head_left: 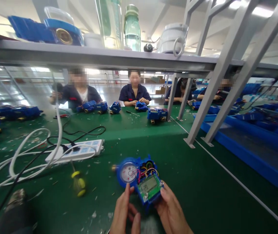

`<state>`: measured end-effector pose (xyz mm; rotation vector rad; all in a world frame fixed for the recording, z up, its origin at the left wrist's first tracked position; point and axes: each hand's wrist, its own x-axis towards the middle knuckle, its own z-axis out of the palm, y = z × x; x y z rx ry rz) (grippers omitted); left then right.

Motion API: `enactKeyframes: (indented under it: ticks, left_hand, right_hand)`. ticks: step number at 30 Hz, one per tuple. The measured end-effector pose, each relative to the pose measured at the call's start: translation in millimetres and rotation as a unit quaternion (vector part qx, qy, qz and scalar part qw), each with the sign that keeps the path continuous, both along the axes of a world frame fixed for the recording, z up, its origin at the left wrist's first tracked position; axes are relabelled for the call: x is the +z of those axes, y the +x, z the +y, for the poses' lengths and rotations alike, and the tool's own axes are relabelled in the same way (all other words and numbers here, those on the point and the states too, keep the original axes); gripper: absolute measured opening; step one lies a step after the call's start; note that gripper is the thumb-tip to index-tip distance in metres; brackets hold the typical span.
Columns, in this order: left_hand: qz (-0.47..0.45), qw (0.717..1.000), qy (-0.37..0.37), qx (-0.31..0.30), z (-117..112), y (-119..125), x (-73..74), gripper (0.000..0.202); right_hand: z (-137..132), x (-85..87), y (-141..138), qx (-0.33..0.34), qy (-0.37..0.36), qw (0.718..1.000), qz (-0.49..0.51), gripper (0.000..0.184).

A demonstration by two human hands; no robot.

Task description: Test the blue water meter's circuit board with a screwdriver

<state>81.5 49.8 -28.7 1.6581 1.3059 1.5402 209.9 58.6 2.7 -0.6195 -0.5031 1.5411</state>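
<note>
A blue water meter (128, 173) with a round white dial lies in front of me, its brass fitting pointing left. On its right side the housing is uncovered, and thin coloured wires (150, 171) run to a green circuit board (149, 187) with a small grey display. My right hand (171, 208) grips the board side of the meter from the lower right, thumb at the board's edge. My left hand (125, 209) has its fingers stretched out, the fingertips at the meter's lower rim just below the dial.
Left of the meter lie a yellow-black screwdriver (79, 183), a white power strip (80, 151) and looped white cable (13, 162). A dark tool (17, 211) is at lower left. A blue tray (251, 146) and metal posts (223, 71) stand right. Co-workers sit opposite among more meters (157, 113).
</note>
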Motion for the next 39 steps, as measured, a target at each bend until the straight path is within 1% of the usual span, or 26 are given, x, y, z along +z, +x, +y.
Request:
enactKeyframes:
  ticks: [3, 7, 10, 17, 20, 22, 23, 24, 25, 27, 28, 29, 30, 32, 34, 36, 38, 39]
  left_hand:
    - [-0.005, 1.0, -0.008, -0.004, 0, 5, -5.3, 0.057]
    - [-0.011, 0.999, -0.041, 0.006, -2, 7, -9.2, 0.055]
    - [0.005, 0.999, -0.048, 0.012, -3, 6, -8.8, 0.054]
    - [0.03, 0.998, -0.049, 0.001, -2, 0, -4.2, 0.053]
    - [0.009, 0.999, -0.045, -0.008, -2, -2, -0.6, 0.049]
    - [-0.046, 0.995, -0.082, -0.028, -2, -5, 4.0, 0.048]
    - [-0.096, 0.988, -0.116, -0.044, -1, -7, 6.9, 0.05]
    - [-0.162, 0.972, -0.159, -0.061, -1, -9, 10.1, 0.054]
    - [-0.235, 0.947, -0.206, -0.077, 0, -11, 13.4, 0.057]
    - [-0.365, 0.882, -0.282, -0.098, 2, -16, 19.5, 0.059]
    - [-0.406, 0.855, -0.305, -0.1, 4, -18, 22.0, 0.056]
    - [-0.43, 0.839, -0.318, -0.1, 5, -19, 23.9, 0.054]
    - [-0.441, 0.832, -0.323, -0.097, 6, -20, 25.2, 0.051]
    - [-0.442, 0.834, -0.319, -0.089, 6, -20, 26.6, 0.049]
    - [-0.425, 0.847, -0.312, -0.068, 6, -19, 27.4, 0.048]
    - [-0.373, 0.876, -0.306, -0.022, 6, -19, 28.7, 0.048]
    - [-0.288, 0.91, -0.296, 0.039, 6, -21, 30.8, 0.048]
    - [-0.251, 0.921, -0.29, 0.063, 5, -22, 32.1, 0.048]
  right_hand:
    - [-3, -6.4, -4, -0.012, 0.029, 0.996, -0.089, 0.031]
    - [-6, -7.4, -7, 0.017, 0.057, 0.986, -0.158, 0.031]
    - [-9, -7.3, -10, 0.014, 0.065, 0.983, -0.172, 0.032]
    - [-12, -7.4, -14, 0.026, 0.089, 0.977, -0.194, 0.031]
    - [-12, -8.6, -16, 0.019, 0.093, 0.973, -0.211, 0.031]
    - [-13, -11.2, -18, 0.001, 0.075, 0.972, -0.221, 0.033]
    - [-14, -13.1, -19, -0.009, 0.062, 0.972, -0.227, 0.034]
    - [-15, -15.3, -20, -0.017, 0.051, 0.971, -0.234, 0.035]
    - [-15, -17.8, -21, -0.023, 0.042, 0.969, -0.242, 0.036]
    - [-17, -23.2, -23, -0.032, 0.04, 0.964, -0.26, 0.036]
    - [-18, -25.8, -24, -0.036, 0.042, 0.961, -0.27, 0.036]
    - [-19, -28.2, -24, -0.04, 0.043, 0.958, -0.281, 0.035]
    - [-19, -30.3, -25, -0.043, 0.042, 0.955, -0.291, 0.036]
    - [-21, -33.4, -27, -0.049, 0.04, 0.949, -0.308, 0.036]
    - [-21, -34.8, -29, -0.058, 0.037, 0.944, -0.323, 0.037]
    - [-22, -34.8, -31, -0.07, 0.032, 0.937, -0.34, 0.036]
    - [-23, -34.6, -32, -0.082, 0.028, 0.926, -0.367, 0.034]
    - [-24, -34.8, -32, -0.089, 0.025, 0.919, -0.382, 0.033]
